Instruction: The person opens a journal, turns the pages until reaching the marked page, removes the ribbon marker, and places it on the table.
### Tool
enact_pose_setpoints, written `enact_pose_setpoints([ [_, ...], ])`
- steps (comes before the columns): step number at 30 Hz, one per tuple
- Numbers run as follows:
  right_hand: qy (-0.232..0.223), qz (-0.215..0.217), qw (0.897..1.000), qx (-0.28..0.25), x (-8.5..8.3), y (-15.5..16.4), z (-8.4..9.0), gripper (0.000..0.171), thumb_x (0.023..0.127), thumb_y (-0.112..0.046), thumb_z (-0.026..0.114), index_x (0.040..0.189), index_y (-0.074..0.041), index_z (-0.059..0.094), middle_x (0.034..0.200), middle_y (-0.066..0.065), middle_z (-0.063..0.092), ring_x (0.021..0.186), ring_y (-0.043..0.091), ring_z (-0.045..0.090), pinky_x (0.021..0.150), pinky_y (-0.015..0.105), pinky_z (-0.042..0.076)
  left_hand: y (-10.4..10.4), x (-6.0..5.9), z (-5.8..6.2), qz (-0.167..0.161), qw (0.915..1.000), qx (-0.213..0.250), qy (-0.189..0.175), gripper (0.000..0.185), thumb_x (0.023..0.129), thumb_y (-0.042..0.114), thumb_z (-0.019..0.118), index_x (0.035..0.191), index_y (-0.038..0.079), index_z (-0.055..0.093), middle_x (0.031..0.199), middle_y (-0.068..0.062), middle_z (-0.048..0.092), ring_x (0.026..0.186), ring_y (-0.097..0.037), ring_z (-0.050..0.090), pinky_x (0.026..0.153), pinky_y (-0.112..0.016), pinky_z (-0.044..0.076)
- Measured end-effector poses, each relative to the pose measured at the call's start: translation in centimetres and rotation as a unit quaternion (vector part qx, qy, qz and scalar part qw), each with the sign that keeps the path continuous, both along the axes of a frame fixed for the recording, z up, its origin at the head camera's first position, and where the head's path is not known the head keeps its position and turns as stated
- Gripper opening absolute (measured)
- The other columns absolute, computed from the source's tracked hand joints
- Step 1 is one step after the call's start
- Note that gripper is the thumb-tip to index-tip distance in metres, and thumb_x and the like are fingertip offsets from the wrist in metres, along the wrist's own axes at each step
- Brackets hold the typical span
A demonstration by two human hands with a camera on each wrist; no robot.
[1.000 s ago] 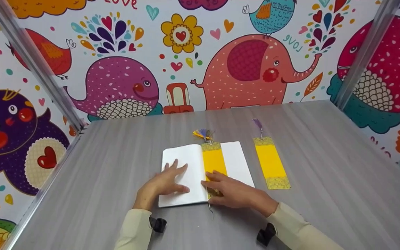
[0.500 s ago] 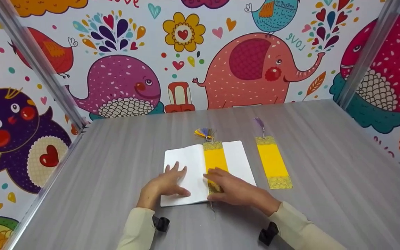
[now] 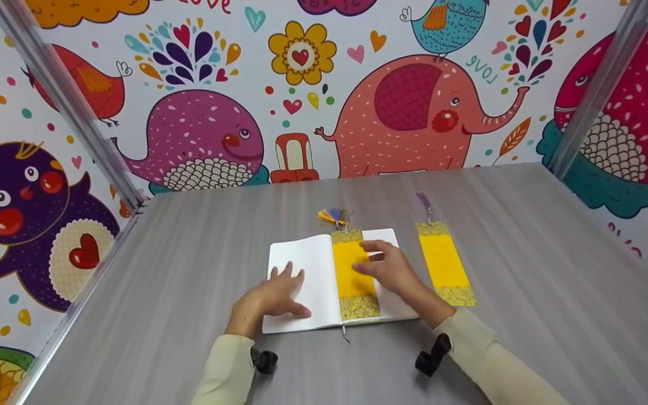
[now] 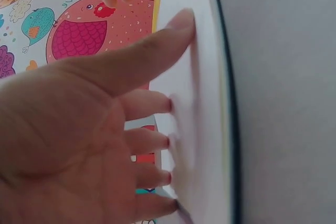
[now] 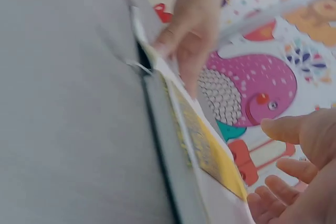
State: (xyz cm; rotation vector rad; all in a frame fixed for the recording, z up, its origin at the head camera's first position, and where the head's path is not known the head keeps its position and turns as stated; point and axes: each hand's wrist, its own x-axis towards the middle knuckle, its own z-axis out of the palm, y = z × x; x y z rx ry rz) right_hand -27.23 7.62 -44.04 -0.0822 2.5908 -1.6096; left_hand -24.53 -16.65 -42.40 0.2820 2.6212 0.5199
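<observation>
Right hand point(image 3: 392, 271) hangs above the yellow bookmark point(image 3: 351, 283), fingers loosely bent, thumb apart, holding nothing. The bookmark lies below them beside the fold, on the right page of the open notebook point(image 3: 306, 259). Left hand point(image 3: 274, 295), fingers spread, touches the left page.

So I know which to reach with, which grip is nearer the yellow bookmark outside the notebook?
Right. The right grip is just left of that bookmark, above the right side of the open notebook; the left grip is farther left, resting on its left page.
</observation>
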Motion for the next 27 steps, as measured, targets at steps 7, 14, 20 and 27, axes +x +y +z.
enact_pose_setpoints([
  [7,-0.086,-0.037,0.996,-0.004,-1.5,0.1,0.2,0.069,0.084,-0.022,0.082,0.145,-0.014,0.052,0.147,0.012,0.052,0.12,0.029,0.058,0.1,0.041,0.055,-0.1,-0.2,-0.1,0.009,0.9999,0.004,0.001,0.09,0.085,0.032,0.08,0.156,0.005,0.032,0.168,-0.022,0.011,0.155,-0.048,0.007,0.123,-0.063,0.014],
  [14,-0.097,-0.032,0.994,0.027,-1.9,-0.4,-0.1,0.081,0.08,-0.022,0.085,0.149,-0.007,0.044,0.146,0.019,0.049,0.118,0.032,0.059,0.099,0.042,0.056,-0.1,0.0,-0.3,0.009,0.9998,0.014,0.01,0.09,0.084,0.032,0.081,0.155,0.004,0.034,0.167,-0.023,0.013,0.154,-0.048,0.008,0.123,-0.063,0.015],
  [20,-0.114,-0.037,0.991,0.061,-2.3,-1.0,0.1,0.091,0.078,-0.027,0.087,0.152,-0.006,0.038,0.148,0.018,0.05,0.127,0.032,0.054,0.11,0.044,0.047,0.0,0.0,-0.1,0.015,0.9998,0.006,0.012,0.09,0.083,0.032,0.082,0.155,0.005,0.035,0.167,-0.022,0.014,0.154,-0.048,0.009,0.122,-0.063,0.016],
  [27,-0.086,-0.032,0.984,0.152,-1.8,-2.0,0.1,0.099,0.072,-0.029,0.091,0.152,-0.006,0.038,0.142,0.021,0.047,0.123,0.033,0.052,0.115,0.048,0.041,0.1,0.0,-0.1,0.015,0.9998,0.001,0.015,0.091,0.082,0.032,0.082,0.155,0.004,0.035,0.167,-0.023,0.015,0.154,-0.049,0.011,0.122,-0.064,0.018],
])
